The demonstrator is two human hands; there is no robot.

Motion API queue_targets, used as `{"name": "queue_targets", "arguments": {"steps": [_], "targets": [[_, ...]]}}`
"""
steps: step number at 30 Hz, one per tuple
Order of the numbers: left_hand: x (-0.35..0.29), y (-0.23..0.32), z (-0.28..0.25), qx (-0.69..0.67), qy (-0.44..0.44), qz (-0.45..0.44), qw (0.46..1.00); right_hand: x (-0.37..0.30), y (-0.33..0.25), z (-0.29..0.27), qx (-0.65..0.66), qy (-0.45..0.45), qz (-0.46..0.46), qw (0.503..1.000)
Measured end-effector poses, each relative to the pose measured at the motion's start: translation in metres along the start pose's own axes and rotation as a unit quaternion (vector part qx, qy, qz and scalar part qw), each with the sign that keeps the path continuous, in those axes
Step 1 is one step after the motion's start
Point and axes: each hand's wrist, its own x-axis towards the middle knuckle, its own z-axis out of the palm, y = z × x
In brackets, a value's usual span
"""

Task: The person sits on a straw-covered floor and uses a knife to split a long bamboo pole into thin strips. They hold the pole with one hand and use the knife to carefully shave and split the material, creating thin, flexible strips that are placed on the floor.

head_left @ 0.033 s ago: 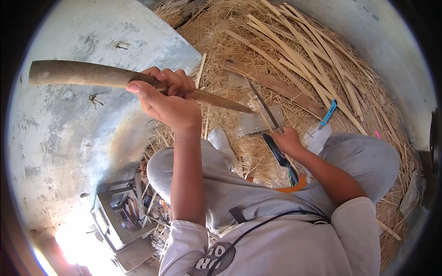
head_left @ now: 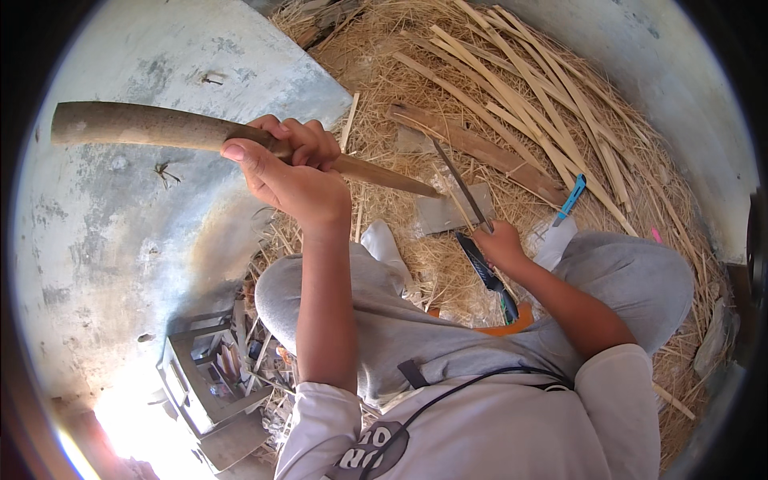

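Observation:
My left hand point(head_left: 300, 172) is raised and closed around a bamboo pole point(head_left: 144, 126). The pole's thick end points left over the wall; its thinner end slants down to a flat grey block point(head_left: 456, 210) on the floor. Between my knees, my right hand point(head_left: 500, 246) is closed on a long, narrow, dark-bladed knife point(head_left: 458, 178) pointing up and left, its handle hidden by my fingers. A thin pale strip runs beside the blade. Just below my right hand lies a black tool point(head_left: 478, 260), partly covered, with an orange curved piece point(head_left: 512, 318) near its lower end.
Bamboo shavings point(head_left: 368, 64) litter the floor. Long pale strips point(head_left: 528, 96) and a brown split piece point(head_left: 480, 148) lie ahead to the right. A blue cutter point(head_left: 570, 200) is by my right foot. At lower left stands a grey open-framed box point(head_left: 200, 376) beside the pale wall point(head_left: 104, 240).

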Motion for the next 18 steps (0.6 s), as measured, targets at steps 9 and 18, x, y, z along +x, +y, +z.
{"name": "queue_targets", "arguments": {"steps": [9, 18], "targets": [[0.001, 0.0, -0.003, -0.001, -0.002, -0.007, 1.0, -0.019, -0.056, -0.013, 0.085, 0.122, -0.179, 0.972], [0.009, -0.006, -0.008, 0.004, -0.003, 0.028, 1.0, -0.025, -0.007, 0.02, 0.086, 0.125, -0.181, 0.972]]}}
